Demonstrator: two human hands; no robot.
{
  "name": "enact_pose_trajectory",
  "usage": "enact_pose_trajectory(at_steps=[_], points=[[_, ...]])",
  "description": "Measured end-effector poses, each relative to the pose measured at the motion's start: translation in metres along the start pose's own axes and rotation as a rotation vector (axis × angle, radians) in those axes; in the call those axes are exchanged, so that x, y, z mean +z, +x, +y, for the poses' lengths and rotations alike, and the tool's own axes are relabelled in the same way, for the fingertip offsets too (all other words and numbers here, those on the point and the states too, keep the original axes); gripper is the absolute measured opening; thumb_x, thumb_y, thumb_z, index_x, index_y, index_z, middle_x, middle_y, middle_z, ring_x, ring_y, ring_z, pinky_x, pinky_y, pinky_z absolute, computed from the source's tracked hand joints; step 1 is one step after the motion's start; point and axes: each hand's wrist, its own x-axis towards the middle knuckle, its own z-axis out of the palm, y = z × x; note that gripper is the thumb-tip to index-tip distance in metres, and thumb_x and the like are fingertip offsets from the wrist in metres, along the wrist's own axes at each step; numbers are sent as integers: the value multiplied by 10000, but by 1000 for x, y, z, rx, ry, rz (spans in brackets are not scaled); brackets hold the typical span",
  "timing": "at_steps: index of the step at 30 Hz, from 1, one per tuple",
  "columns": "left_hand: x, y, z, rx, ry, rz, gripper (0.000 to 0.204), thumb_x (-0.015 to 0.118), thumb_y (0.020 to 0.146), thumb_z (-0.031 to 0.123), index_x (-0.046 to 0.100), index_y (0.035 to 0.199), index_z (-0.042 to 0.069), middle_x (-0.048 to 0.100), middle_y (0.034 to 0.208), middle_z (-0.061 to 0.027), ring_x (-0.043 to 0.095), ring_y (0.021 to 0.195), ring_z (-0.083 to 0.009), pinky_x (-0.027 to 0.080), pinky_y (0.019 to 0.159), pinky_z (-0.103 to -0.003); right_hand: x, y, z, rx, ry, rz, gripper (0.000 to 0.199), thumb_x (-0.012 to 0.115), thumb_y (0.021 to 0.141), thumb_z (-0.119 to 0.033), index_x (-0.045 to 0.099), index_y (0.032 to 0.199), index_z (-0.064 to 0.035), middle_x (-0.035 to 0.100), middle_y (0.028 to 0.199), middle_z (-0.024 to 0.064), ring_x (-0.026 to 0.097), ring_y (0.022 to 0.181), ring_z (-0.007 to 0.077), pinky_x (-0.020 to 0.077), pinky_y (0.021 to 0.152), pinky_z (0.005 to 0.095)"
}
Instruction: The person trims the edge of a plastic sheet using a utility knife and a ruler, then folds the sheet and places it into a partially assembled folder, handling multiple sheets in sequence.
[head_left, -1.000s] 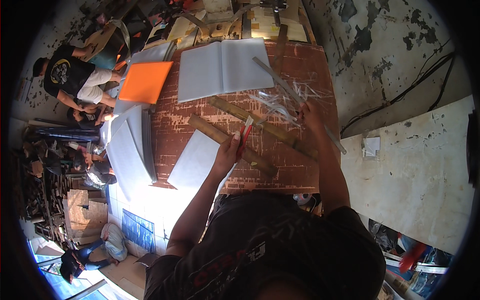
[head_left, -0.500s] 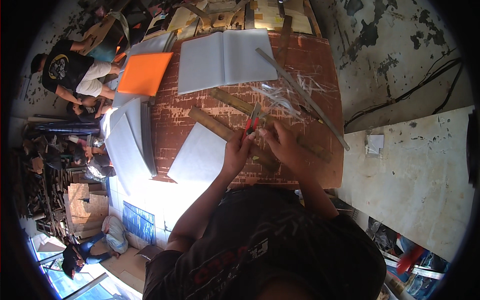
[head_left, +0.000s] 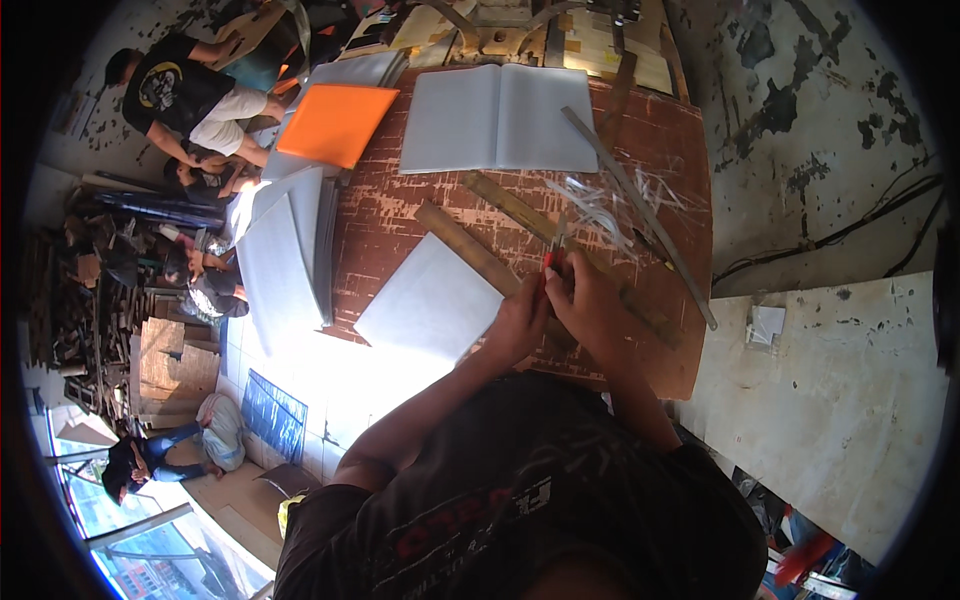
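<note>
Brown tabletop [head_left: 385, 210]: L grip [head_left: 518, 318] clasping red-handled tool [head_left: 552, 261], tip fwd, long axis approx. fore-aft; R grip [head_left: 588, 300] can't tell.

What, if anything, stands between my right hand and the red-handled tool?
Nothing visible: your right hand is close beside the red-handled tool, which your left hand holds. Whether the right touches it is unclear.

Blue sheet [head_left: 275, 412] — patchy wall [head_left: 765, 185]

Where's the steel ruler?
Head view, right side: the steel ruler slants across the brown tabletop among clear plastic strips, its far end over the open grey folder.
</note>
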Motion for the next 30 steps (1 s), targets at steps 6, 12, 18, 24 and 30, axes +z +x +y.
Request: enact_pose_trajectory(at_steps=[6,12,18,24,30], points=[[2,-5,-2,44,-15,-87,278,533,1001,103,454,1251,11,678,859,-254,703,836,-449,541,681,-480,12,0,26,-41,-245,-50,408,519,1031,-430,626,1044,-37,696,831,210,681,742,430,530,676,495],[6,-6,-11,-18,46,-67,233,535,997,123,456,1192,22,666,850,-263,683,834,-470,523,668,-508,-1,-6,11,44,-3,-130,405,510,1051,-403,626,1075,-16,693,874,235,677,812,446,518,698,505],[6,-9,-6,24,27,-69,289,564,973,125,442,1211,15,665,873,-282,663,843,-498,510,665,-527,-4,-8,14,-137,97,-82,386,544,1045,-377,632,1075,-2,676,822,244,677,776,435,506,685,488],[4,-11,12,51,74,-123,349,589,949,124,434,1241,13,668,922,-303,653,861,-509,512,695,-564,1,-8,35,260,99,-235,502,514,1050,-456,653,1039,26,604,639,238,672,700,436,501,674,491],[6,-9,4,-43,93,-101,325,582,954,119,451,1230,10,665,877,-307,650,840,-515,513,685,-573,0,-12,20,96,75,-119,514,506,1047,-486,629,1113,9,679,858,244,690,818,416,507,724,479]])
